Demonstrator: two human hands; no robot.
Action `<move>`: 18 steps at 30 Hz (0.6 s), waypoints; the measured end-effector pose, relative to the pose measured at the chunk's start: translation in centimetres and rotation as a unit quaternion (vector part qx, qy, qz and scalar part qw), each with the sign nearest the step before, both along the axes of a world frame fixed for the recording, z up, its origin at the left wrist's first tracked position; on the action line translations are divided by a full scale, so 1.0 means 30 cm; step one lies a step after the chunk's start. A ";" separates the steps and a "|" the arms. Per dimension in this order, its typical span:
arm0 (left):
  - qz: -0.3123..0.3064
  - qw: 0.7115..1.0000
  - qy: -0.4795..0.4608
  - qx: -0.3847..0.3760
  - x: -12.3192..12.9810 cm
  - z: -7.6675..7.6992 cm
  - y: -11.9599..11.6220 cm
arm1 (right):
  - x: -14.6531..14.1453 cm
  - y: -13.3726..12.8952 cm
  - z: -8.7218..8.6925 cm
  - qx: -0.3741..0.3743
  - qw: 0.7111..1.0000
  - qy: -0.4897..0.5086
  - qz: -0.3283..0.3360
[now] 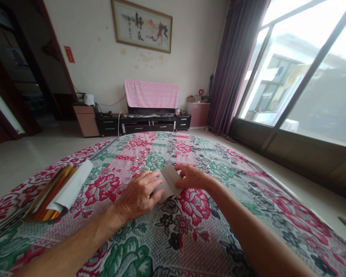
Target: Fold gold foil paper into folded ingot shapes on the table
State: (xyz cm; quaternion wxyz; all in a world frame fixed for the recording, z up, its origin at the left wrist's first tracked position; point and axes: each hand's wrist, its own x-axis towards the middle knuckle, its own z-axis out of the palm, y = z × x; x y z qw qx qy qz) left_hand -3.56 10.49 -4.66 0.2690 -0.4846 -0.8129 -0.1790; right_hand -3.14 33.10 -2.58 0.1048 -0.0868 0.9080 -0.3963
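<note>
A small pale grey-white folded sheet of paper (pixel 169 177), creased across its middle, lies on the flowered cloth between my two hands. My left hand (pixel 142 190) holds its left side, palm down, with the fingers over the paper and the thumb at its near edge. At the right edge, my right hand (pixel 188 177) grips the paper between thumb and curled fingers. Parts of the paper's edges are hidden under the fingers of both hands.
A red, green and grey flowered cloth (pixel 213 234) covers the broad surface before me. Gold shiny sheets (pixel 50 192) and rolled white paper (pixel 73 186) lie at the left. Beyond stand a black low cabinet (pixel 148 126) and a pink-draped screen (pixel 151 94); windows are at right.
</note>
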 end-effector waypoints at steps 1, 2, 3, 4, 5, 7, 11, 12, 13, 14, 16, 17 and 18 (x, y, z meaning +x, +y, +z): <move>-0.001 1.000 -0.008 -0.002 0.015 0.000 0.008 | -0.002 0.000 -0.006 -0.004 1.000 -0.002 -0.001; -0.001 1.000 -0.014 -0.006 0.027 -0.001 0.016 | -0.004 -0.001 -0.011 -0.011 1.000 -0.004 -0.005; -0.004 1.000 -0.015 -0.012 0.037 -0.003 0.022 | -0.004 -0.002 -0.016 -0.023 1.000 -0.008 -0.008; -0.006 1.000 -0.018 -0.020 0.044 -0.007 0.026 | -0.004 -0.004 -0.018 -0.038 0.999 -0.014 -0.007; -0.007 0.999 -0.021 -0.028 0.048 -0.010 0.029 | -0.002 -0.007 -0.018 -0.054 0.998 -0.023 -0.004; -0.016 0.998 -0.032 -0.045 0.047 -0.018 0.029 | 0.003 -0.012 -0.012 -0.081 0.996 -0.045 0.005; -0.049 0.996 -0.047 -0.065 0.032 -0.024 0.022 | 0.003 -0.015 0.004 -0.101 0.994 -0.051 0.000; -0.055 0.995 -0.049 -0.068 0.029 -0.023 0.020 | -0.001 -0.014 0.003 -0.101 0.994 -0.040 -0.010; -0.060 0.994 -0.051 -0.072 0.027 -0.022 0.019 | -0.008 -0.011 0.000 -0.099 0.995 -0.017 -0.025; -0.064 0.993 -0.055 -0.077 0.025 -0.019 0.017 | -0.015 -0.008 -0.006 -0.092 0.995 0.017 -0.036; -0.074 0.992 -0.058 -0.082 0.021 -0.014 0.014 | -0.028 0.000 -0.021 -0.052 0.988 0.139 -0.049; -0.080 0.992 -0.058 -0.084 0.019 -0.012 0.011 | -0.032 0.004 -0.030 -0.027 0.978 0.204 -0.036; -0.087 0.991 -0.057 -0.086 0.015 -0.009 0.008 | -0.035 0.007 -0.037 -0.007 0.966 0.259 -0.019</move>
